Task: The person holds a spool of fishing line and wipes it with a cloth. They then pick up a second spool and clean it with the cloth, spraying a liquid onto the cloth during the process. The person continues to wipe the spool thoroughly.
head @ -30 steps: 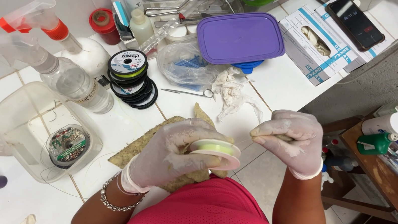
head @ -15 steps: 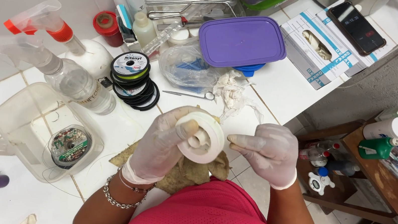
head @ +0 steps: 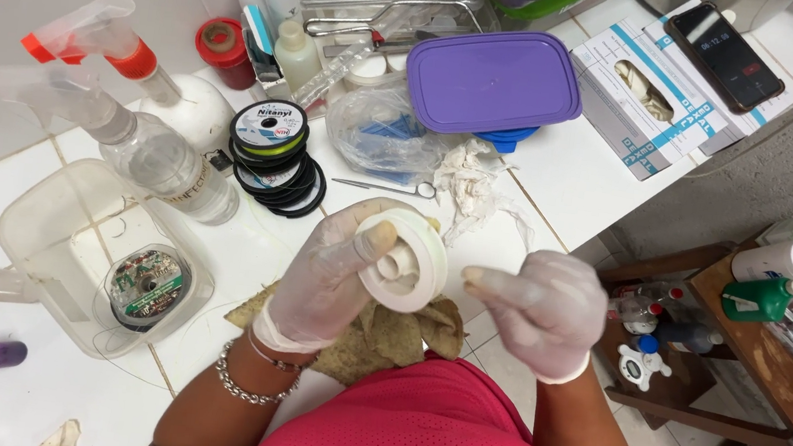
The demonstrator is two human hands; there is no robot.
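White spool (head: 405, 259) sat tight in the gloved left hand (head: 335, 271), held up over the tiled counter (head: 574, 174). Gloved right hand (head: 537, 311) was curled shut beside it, pinching something too thin to see.

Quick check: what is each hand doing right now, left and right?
Left hand: closed around a white spool, thumb on its face.
Right hand: loosely curled beside the spool, fingers pinched; whether it holds anything cannot be told.

Left hand (head: 334, 276) in a translucent white glove grips a white spool (head: 405, 260). Beneath the grip: olive-tan cloth (head: 392, 339). Beyond it: black spools (head: 274, 153), one wound yellow-green; container lid (head: 494, 82) purple. Shirt (head: 430, 439) below, bright pink. Right hand (head: 537, 311), same white glove.
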